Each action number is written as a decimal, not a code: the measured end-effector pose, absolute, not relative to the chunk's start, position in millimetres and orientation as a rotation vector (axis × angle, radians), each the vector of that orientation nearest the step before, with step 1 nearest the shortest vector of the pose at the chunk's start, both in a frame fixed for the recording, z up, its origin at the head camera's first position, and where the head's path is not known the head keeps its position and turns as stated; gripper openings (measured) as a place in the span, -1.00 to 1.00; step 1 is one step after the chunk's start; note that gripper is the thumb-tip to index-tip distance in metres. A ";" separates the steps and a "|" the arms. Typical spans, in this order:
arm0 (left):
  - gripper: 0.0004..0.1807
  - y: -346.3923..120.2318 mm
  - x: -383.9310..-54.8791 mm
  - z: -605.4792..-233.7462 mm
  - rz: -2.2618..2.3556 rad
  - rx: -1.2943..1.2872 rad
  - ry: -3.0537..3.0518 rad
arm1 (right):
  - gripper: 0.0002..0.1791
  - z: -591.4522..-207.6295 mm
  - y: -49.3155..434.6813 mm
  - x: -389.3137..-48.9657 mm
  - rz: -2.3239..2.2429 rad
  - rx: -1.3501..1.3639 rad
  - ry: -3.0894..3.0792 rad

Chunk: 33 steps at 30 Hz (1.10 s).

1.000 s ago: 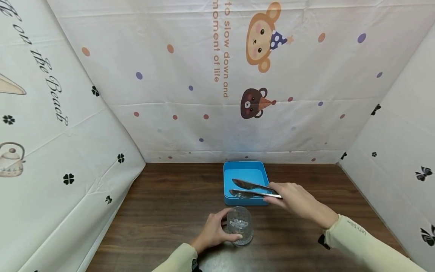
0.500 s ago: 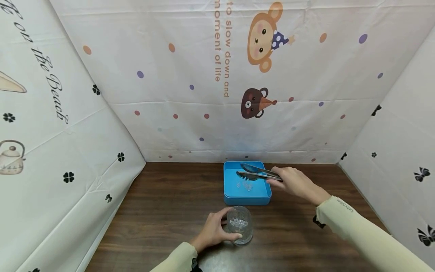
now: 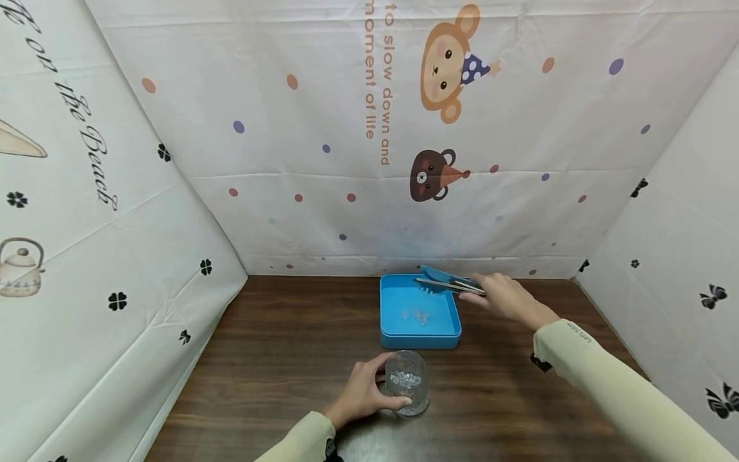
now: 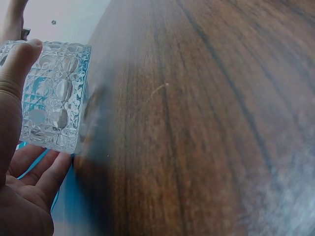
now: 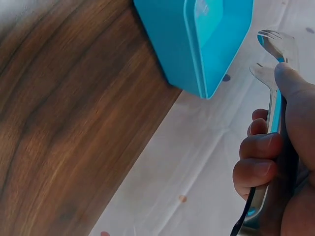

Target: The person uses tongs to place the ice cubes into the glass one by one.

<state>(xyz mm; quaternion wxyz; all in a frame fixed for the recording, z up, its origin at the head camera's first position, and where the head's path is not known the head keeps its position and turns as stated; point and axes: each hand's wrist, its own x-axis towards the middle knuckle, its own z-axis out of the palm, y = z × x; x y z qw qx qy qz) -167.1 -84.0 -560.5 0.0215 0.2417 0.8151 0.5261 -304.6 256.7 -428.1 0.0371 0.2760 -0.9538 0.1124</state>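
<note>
In the head view my left hand [image 3: 362, 393] grips a clear patterned glass [image 3: 412, 369] that stands on the wooden table. Thumb and fingers lie on either side of it, and clear chunks like ice show inside. The left wrist view gives the cut-glass wall [image 4: 61, 91] up close. My right hand [image 3: 507, 298] holds metal serving tongs [image 3: 447, 283], raised over the back right of a blue box [image 3: 421, 341]. Nothing shows between the tong tips, which stand apart in the right wrist view. Several small clear pieces [image 3: 424, 318] lie on the box's floor.
White printed cloth [image 3: 312, 224] rises behind the table and on both sides. The dark wooden table [image 3: 288, 359] extends left and right of the box. The glass stands just in front of the box.
My right hand has lifted the tongs back and up from the box's front, leaving clear pieces on its floor. My left hand and the glass have stayed put.
</note>
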 end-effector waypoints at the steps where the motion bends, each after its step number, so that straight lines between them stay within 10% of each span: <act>1: -0.18 -83.9 -167.1 -560.4 1.625 0.747 2.529 | -0.29 -428.8 257.3 -305.9 0.338 0.851 -2.928; 33: -0.17 -83.9 -167.1 -560.1 1.638 0.758 2.532 | -0.48 -442.5 236.0 -303.6 0.288 0.806 -3.171</act>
